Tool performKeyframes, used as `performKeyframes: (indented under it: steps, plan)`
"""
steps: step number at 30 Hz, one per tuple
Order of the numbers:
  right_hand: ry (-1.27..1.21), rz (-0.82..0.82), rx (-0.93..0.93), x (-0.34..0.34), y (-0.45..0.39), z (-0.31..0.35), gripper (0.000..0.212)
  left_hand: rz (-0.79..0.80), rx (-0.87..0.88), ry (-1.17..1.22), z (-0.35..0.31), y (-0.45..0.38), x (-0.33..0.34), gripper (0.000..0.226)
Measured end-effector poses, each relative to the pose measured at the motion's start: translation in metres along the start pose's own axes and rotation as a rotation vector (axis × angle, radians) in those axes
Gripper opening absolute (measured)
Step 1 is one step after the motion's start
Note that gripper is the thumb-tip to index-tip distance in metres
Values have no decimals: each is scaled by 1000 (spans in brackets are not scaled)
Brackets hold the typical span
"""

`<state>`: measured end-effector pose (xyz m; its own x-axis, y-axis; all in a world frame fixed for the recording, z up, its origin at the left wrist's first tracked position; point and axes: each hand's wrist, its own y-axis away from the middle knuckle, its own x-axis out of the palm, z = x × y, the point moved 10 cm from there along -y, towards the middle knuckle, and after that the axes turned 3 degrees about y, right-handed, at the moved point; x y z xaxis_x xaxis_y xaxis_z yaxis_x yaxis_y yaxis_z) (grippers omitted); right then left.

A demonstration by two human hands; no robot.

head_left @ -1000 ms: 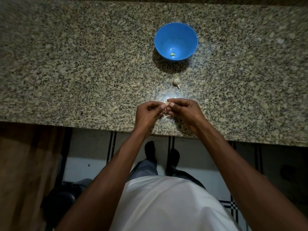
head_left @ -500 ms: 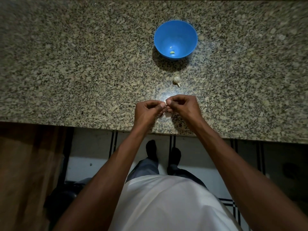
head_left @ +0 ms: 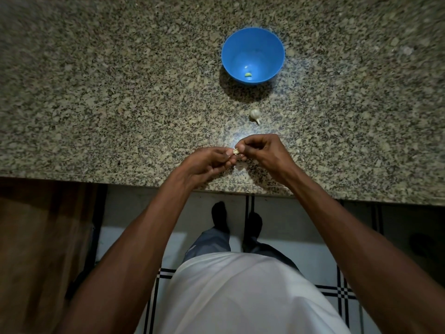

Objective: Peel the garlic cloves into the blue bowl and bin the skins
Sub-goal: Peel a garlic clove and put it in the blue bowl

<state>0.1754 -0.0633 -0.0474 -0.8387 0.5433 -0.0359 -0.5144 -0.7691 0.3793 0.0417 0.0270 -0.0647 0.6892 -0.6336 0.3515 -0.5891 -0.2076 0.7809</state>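
Note:
My left hand [head_left: 207, 162] and my right hand [head_left: 262, 150] meet above the near edge of the granite counter and pinch one small garlic clove [head_left: 235, 151] between their fingertips. The clove is pale and mostly hidden by the fingers. A scrap of pale skin [head_left: 239, 167] lies on the counter just under the hands. Farther back lies the rest of the garlic bulb [head_left: 255, 115], whitish with a short stem. Behind it stands the blue bowl [head_left: 231, 56], with one peeled clove [head_left: 248, 74] at its bottom.
The speckled granite counter [head_left: 120, 92] spans the view, and its front edge runs just below my hands. A brown wooden panel [head_left: 36, 249] is at lower left. Below the edge are tiled floor [head_left: 284, 227] and my feet. No bin is in view.
Both hands stay together on the clove, with the fingers shifting slightly as they work at it. The view has moved a little; the bowl and bulb have not moved.

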Motion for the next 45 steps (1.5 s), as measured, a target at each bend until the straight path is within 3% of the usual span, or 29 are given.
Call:
performKeyframes:
  steps: [7,13,20,31,35,41,45]
  plan:
    - [197,-70,-145,0,2,17,8,-75,9,27,1,-2,-2,14]
    - [222,-172,-169,1,5,14,12,-239,132,4,-3,-4,-6,18]
    - [-66,-261,-55,-2,8,-5,25,-324,288,-51,-9,-2,-1,12]
    - [-371,-272,41,1,13,-20,29,-356,321,-40,-5,-10,2,20]
    - [-418,-258,75,-2,15,-26,29,-381,326,1,-4,-7,-4,12]
    - [-133,-252,35,-13,15,-18,21,-426,472,-351,-19,7,-13,32]
    - [-26,-244,25,-15,12,-12,24,-340,697,-617,-40,17,5,21]
